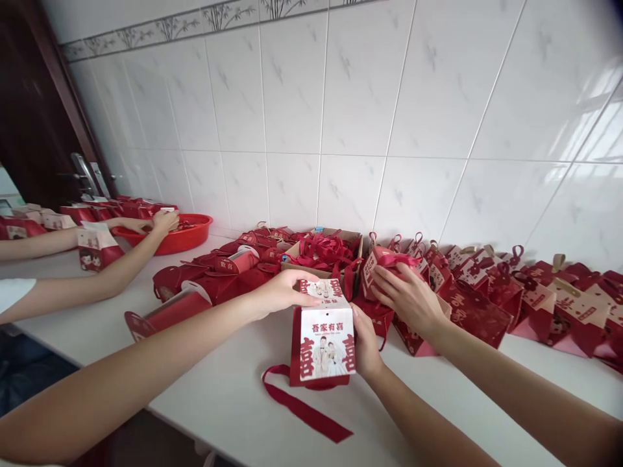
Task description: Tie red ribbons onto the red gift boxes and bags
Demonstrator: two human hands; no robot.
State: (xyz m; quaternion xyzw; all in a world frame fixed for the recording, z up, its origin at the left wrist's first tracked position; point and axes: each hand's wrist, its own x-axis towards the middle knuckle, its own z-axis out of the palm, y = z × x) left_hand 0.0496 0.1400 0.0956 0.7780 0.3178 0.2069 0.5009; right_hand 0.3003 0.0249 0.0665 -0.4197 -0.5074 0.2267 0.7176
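Evenly lit and white, the table runs along the wall before me. Taking the red gift box in my grip as the centre of the clock, it sits near the table's front edge, its pale printed panel facing me.

My left hand pinches its upper flap at eleven, thumb above, and my right hand clasps its side at three, so both are grasping it. A dark red ribbon trails onto the bare tabletop between six and seven.

At twelve, close to the tiles, a cardboard carton holds a heap of pinkish-red ribbons. Red boxes crowd the surface at ten; beyond them sits a red basin, with a co-worker's hand over its near side. At two, another person's hand rests on a box with a pink ribbon. Upright boxes with ribbon loops line the wall toward three.

The tiles are grey-veined and glossy, catching glare at two; a bamboo border crosses high at eleven, and far off at ten stands a dark door with a metal handle.
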